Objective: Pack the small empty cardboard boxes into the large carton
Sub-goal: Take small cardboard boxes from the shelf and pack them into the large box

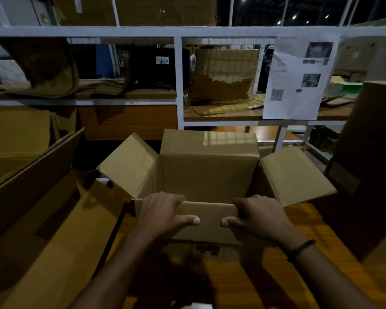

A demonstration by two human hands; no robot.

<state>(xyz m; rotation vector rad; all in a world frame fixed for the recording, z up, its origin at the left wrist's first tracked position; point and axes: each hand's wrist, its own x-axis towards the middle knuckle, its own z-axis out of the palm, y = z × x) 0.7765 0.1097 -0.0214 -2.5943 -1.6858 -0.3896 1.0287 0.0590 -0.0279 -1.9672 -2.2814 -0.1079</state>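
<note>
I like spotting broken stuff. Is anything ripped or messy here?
Yes. The cardboard sheet leaning on the shelf behind the open carton has a ragged torn layer across its middle. Nothing looks spilled.

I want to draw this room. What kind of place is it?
Probably a warehouse packing area: white metal shelving holding cardboard, an open carton, and a printed sheet with a QR code.

A dim packing storeroom: white metal shelving (178, 85) stacked with cardboard cartons (223, 76) and a taped instruction sheet (299, 79).
</note>
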